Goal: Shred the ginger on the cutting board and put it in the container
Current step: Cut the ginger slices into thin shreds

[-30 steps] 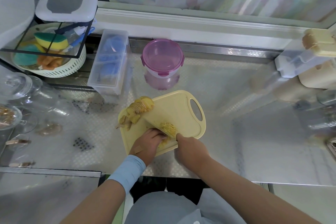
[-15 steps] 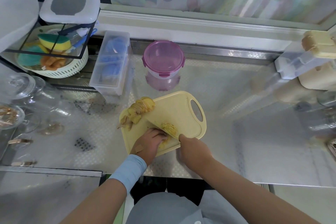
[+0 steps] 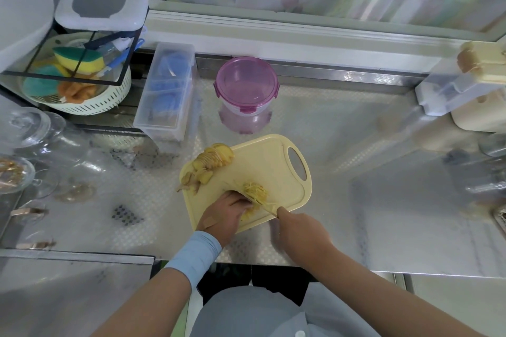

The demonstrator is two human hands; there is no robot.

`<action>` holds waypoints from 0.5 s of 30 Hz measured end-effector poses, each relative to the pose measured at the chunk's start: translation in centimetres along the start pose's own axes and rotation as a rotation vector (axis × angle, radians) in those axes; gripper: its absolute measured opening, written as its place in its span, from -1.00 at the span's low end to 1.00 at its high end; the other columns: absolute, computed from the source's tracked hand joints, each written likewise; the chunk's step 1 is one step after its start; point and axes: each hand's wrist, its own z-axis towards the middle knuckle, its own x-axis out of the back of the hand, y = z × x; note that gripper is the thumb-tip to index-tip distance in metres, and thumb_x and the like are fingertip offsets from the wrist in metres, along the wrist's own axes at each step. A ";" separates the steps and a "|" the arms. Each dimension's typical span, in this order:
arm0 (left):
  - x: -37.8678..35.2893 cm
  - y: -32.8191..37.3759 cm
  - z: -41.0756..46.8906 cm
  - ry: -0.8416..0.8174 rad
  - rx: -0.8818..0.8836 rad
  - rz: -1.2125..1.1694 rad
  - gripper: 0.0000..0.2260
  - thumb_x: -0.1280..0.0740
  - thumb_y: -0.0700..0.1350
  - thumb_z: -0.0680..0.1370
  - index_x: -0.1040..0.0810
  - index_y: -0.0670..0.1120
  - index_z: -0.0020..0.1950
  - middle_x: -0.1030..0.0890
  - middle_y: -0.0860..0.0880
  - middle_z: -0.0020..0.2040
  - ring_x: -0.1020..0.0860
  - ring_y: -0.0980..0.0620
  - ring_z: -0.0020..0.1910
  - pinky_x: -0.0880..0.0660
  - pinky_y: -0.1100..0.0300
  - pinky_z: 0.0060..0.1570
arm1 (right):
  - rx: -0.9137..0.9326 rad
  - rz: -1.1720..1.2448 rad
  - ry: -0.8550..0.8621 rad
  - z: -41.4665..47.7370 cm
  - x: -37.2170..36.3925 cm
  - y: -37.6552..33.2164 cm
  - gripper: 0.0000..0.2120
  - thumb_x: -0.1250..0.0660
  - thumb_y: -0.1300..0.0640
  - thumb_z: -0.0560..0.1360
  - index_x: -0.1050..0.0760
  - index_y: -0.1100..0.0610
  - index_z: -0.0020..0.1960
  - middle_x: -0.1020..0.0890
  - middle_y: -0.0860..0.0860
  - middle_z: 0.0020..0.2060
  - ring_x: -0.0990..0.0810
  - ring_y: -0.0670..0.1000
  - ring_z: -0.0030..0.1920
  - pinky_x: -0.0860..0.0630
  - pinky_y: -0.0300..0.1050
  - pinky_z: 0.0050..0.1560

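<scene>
Mid-cut, close to the front edge of the cutting board (image 3: 273, 161). Pinning a small stack of ginger (image 3: 247, 213) flat with the left hand (image 3: 224, 213), fingers (image 3: 239, 200) curled down over it, knuckles toward the blade. Gripping the knife (image 3: 267, 206) in the right hand (image 3: 301, 230), closed round the handle (the handle itself hidden under the palm), blade angled away across the board. Just beyond the blade, a loose heap of finished shreds (image 3: 254, 190). At the far left corner, a fanned pile of uncut slices (image 3: 216, 157), with a few scraps right at the rim, perhaps over it.

By the look of it: light, firm, fibrous stuff, damp on the cut faces, so likely to slide under pressure. Best held from above with bent fingertips, tips tucked behind the knuckles, stack kept low. Shreds thin, clingy, easy to scatter. Better gathered on the flat of the blade against a cupped hand than pinched up.

Well behind the board, the container (image 3: 246, 117), its pink lid (image 3: 246, 82) on and seemingly clipped, so to be opened first. Open counter (image 3: 369, 150) to the right of the board and between board and container. On the left, a clear box (image 3: 167, 90) and glass jars (image 3: 27, 128) crowding in. Little board left in front of the hands, so watch for shreds dropping off there.
</scene>
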 end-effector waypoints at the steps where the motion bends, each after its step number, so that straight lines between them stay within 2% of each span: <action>1: 0.0 0.0 0.0 0.002 -0.001 -0.004 -0.75 -0.20 -0.08 0.52 -0.69 -0.02 -0.07 -0.65 0.03 0.00 -0.46 0.10 0.07 -0.51 0.26 -0.16 | -0.004 0.004 -0.004 0.1 -0.1 0.0 -0.88 -0.15 0.12 0.61 -0.20 0.02 -0.05 -0.40 0.03 -0.39 -0.33 0.03 -0.45 -0.14 -0.06 -0.49; 8: -0.2 -0.1 -0.3 -0.024 0.035 -0.025 -0.75 -0.20 -0.07 0.55 -0.68 -0.03 -0.01 -0.62 0.06 0.05 -0.47 0.09 0.11 -0.57 0.17 -0.12 | -0.006 0.048 -0.074 2.9 -0.2 -1.9 -0.81 -0.13 0.26 0.49 -0.17 0.01 -0.07 -0.45 0.04 -0.33 -0.44 0.10 -0.39 -0.37 -0.08 -0.41; 11: -0.1 0.0 -0.2 -0.007 0.035 -0.022 -0.76 -0.20 -0.08 0.55 -0.68 -0.03 -0.04 -0.62 0.06 0.02 -0.48 0.10 0.09 -0.55 0.19 -0.12 | -0.002 0.041 -0.078 3.0 0.0 -1.9 -0.82 -0.13 0.27 0.48 -0.18 0.02 -0.07 -0.42 0.03 -0.35 -0.43 0.12 -0.38 -0.34 -0.09 -0.40; 15: 0.0 0.0 -0.2 0.001 0.032 -0.005 -0.75 -0.20 -0.08 0.53 -0.69 -0.03 -0.06 -0.64 0.05 0.01 -0.47 0.11 0.08 -0.51 0.23 -0.10 | 0.004 0.013 -0.037 2.0 0.2 -1.3 -0.82 -0.15 0.25 0.51 -0.17 0.03 -0.09 -0.40 0.01 -0.37 -0.36 0.06 -0.43 -0.24 -0.11 -0.46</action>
